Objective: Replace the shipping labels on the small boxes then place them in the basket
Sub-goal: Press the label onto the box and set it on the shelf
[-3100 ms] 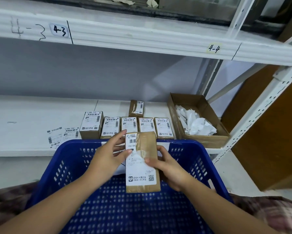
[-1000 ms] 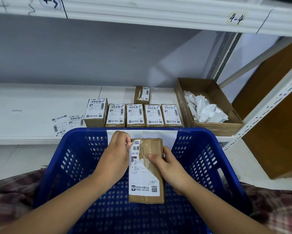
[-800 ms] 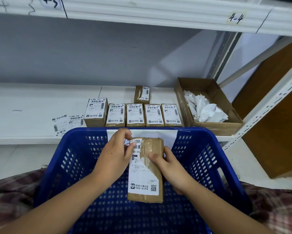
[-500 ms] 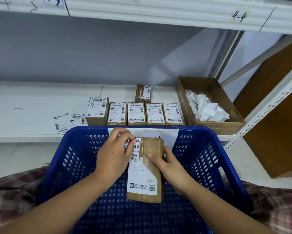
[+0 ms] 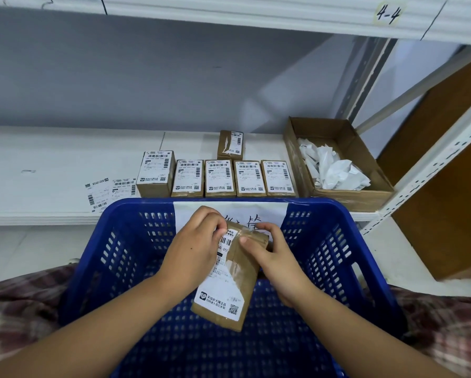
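Over the blue basket (image 5: 338, 214), a person's right hand (image 5: 272, 261) grips a tilted small box (image 5: 244, 268) while the left hand (image 5: 193, 249) pinches its shipping label (image 5: 219, 294) at the top corner. Five labelled boxes (image 5: 219, 177) line the shelf (image 5: 51, 159) near its front edge

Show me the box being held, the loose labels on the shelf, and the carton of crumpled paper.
held box (image 5: 240, 271), head view, on its brown taped face.
loose labels (image 5: 124, 188), head view, on the right-hand sheet.
carton (image 5: 349, 199), head view, on its front wall.
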Available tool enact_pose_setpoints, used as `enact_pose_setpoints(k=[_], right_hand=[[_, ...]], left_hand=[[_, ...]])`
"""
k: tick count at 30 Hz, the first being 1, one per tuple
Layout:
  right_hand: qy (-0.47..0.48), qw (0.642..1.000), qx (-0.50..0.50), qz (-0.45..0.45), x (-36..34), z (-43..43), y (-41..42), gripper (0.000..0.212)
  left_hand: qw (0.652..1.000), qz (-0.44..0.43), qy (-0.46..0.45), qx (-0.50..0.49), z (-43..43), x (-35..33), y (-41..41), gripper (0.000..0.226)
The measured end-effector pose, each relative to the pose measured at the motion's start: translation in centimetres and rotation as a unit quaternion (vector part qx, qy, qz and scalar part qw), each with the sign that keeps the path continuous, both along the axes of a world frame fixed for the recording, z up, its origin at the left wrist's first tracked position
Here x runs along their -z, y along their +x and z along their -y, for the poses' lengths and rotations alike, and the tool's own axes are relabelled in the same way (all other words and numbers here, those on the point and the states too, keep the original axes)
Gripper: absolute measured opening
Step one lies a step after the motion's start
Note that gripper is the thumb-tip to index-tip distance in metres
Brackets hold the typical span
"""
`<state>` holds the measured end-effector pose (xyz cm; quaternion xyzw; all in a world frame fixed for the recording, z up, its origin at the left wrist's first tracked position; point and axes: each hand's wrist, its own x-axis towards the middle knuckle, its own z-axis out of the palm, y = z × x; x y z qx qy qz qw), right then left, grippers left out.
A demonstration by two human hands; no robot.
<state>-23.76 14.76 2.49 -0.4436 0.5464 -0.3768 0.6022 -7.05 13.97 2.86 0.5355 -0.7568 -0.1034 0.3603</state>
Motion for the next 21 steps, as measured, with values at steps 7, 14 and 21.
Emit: enact_pose_setpoints(k=[7,14,21], right_hand=[[-0.015,1.0,-0.013,0.005,0.1,0.0,0.0,0.031],[-0.013,1.0,-0.004,-0.01,0.1,0.0,0.1,0.028],[-0.018,0.999,0.002,-0.036,0.6,0.3,-0.4,0.02]], left_hand=[[0.989,-0.12,0.081,0.016,-0.6,0.1,-0.5,0.011],[0.992,-0.099,0.072,0.003,-0.8,0.2,-0.7,0.01],[0.995,-0.068,0.061,0.033,-1.3,1.0,-1.0,0.01]])
